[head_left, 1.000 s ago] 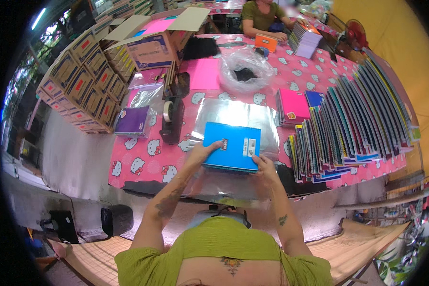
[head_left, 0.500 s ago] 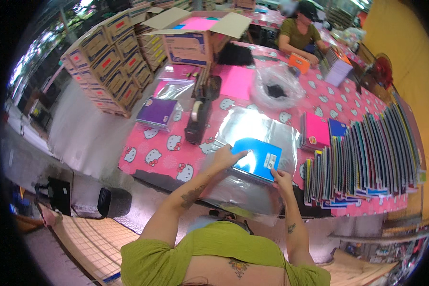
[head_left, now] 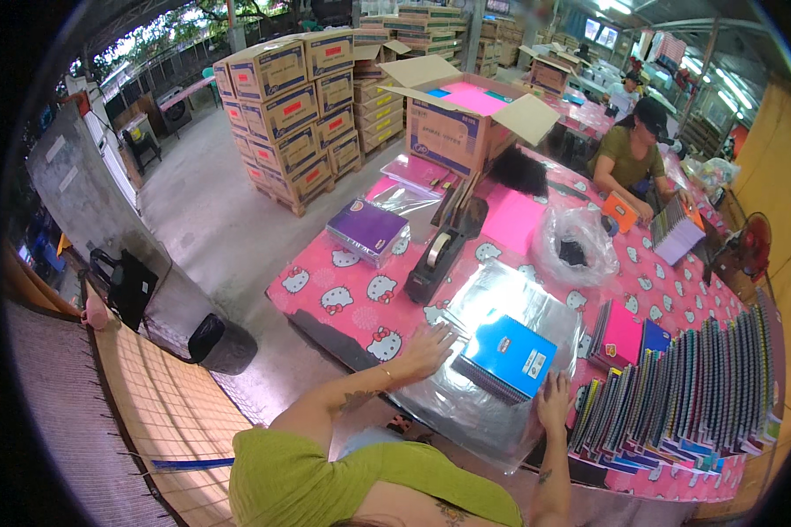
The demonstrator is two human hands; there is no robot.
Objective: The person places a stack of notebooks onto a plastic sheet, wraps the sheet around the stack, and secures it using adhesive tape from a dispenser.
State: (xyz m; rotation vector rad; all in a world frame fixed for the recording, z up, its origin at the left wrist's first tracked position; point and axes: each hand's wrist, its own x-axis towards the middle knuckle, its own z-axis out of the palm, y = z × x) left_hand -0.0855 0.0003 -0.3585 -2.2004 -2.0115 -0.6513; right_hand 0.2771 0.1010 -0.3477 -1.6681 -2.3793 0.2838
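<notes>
Stacked cartons (head_left: 286, 110) are seen left of the pink-covered table (head_left: 316, 294), where the clear plastic sheeting (head_left: 540, 303) is best kept flat, the blue notebook (head_left: 510, 351) squared on it. Between the spread, ungripping left hand (head_left: 424, 353) and the unclenched right hand (head_left: 554, 402) — just beside both — the notebook is set.

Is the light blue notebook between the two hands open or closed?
Closed: the light blue notebook lies with its cover flat on top, and no inside page is spread out.

Stack of spiral notebooks (head_left: 508, 356), blue cover on top, lying flat on clear plastic sheets (head_left: 547, 306)
</notes>
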